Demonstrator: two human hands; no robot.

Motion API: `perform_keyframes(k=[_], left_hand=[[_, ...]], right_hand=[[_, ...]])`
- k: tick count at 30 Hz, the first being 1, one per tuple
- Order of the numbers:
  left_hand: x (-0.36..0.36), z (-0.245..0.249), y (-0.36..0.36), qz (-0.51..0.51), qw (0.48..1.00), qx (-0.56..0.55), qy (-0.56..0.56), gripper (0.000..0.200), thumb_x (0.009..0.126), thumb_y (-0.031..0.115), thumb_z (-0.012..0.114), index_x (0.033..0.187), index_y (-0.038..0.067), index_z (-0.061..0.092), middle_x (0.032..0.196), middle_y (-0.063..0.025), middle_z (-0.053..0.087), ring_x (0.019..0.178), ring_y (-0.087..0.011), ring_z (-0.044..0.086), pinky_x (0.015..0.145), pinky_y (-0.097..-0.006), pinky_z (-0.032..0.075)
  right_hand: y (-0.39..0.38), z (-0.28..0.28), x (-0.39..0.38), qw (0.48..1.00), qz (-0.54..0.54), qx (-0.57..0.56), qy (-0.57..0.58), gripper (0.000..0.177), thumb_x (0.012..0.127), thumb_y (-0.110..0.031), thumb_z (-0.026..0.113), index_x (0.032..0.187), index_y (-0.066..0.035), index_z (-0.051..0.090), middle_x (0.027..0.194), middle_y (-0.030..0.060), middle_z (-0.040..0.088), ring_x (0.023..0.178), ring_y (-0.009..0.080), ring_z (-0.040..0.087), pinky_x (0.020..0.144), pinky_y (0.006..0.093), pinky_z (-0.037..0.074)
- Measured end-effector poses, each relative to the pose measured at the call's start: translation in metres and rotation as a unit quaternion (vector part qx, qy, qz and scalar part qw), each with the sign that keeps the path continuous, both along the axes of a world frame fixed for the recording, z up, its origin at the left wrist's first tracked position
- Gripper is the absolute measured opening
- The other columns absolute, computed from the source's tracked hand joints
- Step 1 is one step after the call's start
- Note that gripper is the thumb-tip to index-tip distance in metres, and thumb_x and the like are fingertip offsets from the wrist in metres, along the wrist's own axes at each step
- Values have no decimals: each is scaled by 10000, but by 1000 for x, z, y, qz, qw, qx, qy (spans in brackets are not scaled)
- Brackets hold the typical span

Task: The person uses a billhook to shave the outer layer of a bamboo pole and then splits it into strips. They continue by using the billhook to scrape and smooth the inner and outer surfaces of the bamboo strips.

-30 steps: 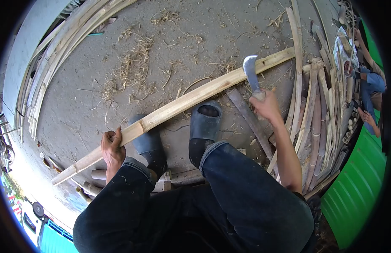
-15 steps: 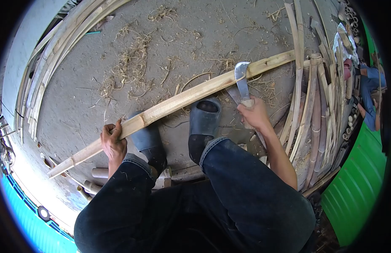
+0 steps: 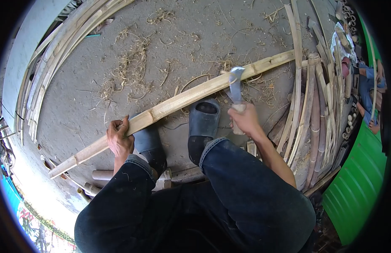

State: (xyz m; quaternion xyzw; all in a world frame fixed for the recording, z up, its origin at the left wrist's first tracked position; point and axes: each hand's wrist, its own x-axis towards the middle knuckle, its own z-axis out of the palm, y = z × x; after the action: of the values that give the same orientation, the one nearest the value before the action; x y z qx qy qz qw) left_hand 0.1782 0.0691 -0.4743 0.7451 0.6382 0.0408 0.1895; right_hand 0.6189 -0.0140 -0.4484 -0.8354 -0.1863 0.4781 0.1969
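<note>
A long split bamboo strip (image 3: 183, 99) slants across the view, its lower end at the left and its upper end at the right. My left hand (image 3: 119, 137) is closed around its lower part, thumb on top. In my right hand (image 3: 246, 120) is the handle of a billhook (image 3: 235, 86) with a hooked metal blade. The blade overlaps the strip toward its upper end, slightly blurred. Below the strip are my two dark slippers, the left one (image 3: 147, 137) partly under it and the right one (image 3: 204, 120) beside it.
Curly bamboo shavings (image 3: 134, 59) litter the grey floor (image 3: 77, 109). Long bamboo strips (image 3: 62, 50) curve along the left, and more bamboo strips (image 3: 295, 84) are heaped at the right. Another person (image 3: 369, 88) sits at the far right edge, near a green corrugated sheet (image 3: 351, 181).
The billhook and my right hand have shifted a little left along the strip, the blade tilting. My left hand has moved slightly right and up the strip, which lies almost unchanged.
</note>
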Motion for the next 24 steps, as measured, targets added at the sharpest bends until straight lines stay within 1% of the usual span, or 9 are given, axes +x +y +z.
perform_keyframes(k=[2, 6, 7, 10, 11, 14, 18, 20, 24], left_hand=[[-5, -3, 5, 13, 1000, -10, -3, 669, 605, -61, 659, 1212, 197, 766, 991, -71, 634, 918, -283, 611, 859, -401, 503], [15, 5, 6, -1, 1000, -30, -4, 677, 605, -68, 655, 1222, 188, 763, 989, -76, 634, 915, -288, 611, 875, -405, 492], [17, 2, 10, 1, 999, -37, -15, 676, 606, -90, 649, 1223, 163, 761, 955, -86, 625, 907, -289, 611, 867, -402, 495], [17, 1, 16, 3, 999, -45, -27, 665, 611, -105, 643, 1224, 126, 757, 909, -100, 615, 886, -295, 616, 859, -401, 497], [20, 3, 19, -1, 999, -44, -29, 663, 615, -103, 639, 1225, 127, 757, 905, -104, 617, 879, -296, 619, 856, -403, 498], [26, 9, 17, -10, 999, -39, -29, 659, 625, -95, 632, 1233, 128, 754, 904, -115, 628, 864, -297, 623, 840, -406, 503], [26, 4, 26, -10, 997, -66, -25, 654, 630, -83, 642, 1243, 117, 747, 910, -126, 637, 852, -303, 632, 824, -404, 507], [24, 5, 27, 2, 996, -76, -46, 644, 632, -80, 645, 1239, 111, 749, 893, -129, 636, 836, -314, 632, 819, -402, 507], [26, 4, 27, 11, 997, -64, -42, 650, 605, -62, 669, 1213, 145, 768, 924, -103, 654, 858, -311, 635, 836, -425, 508]], right_hand=[[-3, -4, -8, 996, 82, 6, 40, 292, 846, -118, 750, 1037, 82, 656, 693, 79, 671, 502, 142, 637, 447, 295, 510], [-1, -34, 23, 995, -84, 20, 44, 314, 839, -133, 758, 1058, 70, 662, 728, 102, 696, 520, 148, 654, 466, 315, 517], [5, -8, -18, 997, 69, 11, 31, 245, 849, -131, 746, 1005, 44, 674, 701, 72, 675, 499, 143, 636, 449, 306, 507], [-12, -33, -27, 982, 177, 54, -31, 208, 854, -121, 741, 973, 37, 677, 683, 62, 669, 490, 143, 634, 435, 309, 510], [5, -23, -15, 994, -79, 50, 56, 244, 827, -144, 757, 961, 46, 684, 713, 104, 699, 500, 164, 656, 444, 328, 526], [3, -35, 4, 995, -75, 40, 55, 298, 800, -170, 764, 976, 57, 686, 760, 150, 722, 515, 189, 676, 456, 346, 538], [0, -14, -91, 927, 337, 140, -81, 284, 802, -171, 754, 958, 57, 687, 724, 142, 715, 553, 182, 691, 474, 327, 529], [9, -24, -57, 995, -42, 54, 75, 234, 816, -148, 744, 956, 32, 693, 722, 131, 714, 542, 160, 678, 474, 314, 522], [7, -19, -47, 1000, 2, 10, -22, 247, 810, -169, 756, 958, 19, 694, 741, 152, 719, 566, 203, 687, 526, 348, 550]])
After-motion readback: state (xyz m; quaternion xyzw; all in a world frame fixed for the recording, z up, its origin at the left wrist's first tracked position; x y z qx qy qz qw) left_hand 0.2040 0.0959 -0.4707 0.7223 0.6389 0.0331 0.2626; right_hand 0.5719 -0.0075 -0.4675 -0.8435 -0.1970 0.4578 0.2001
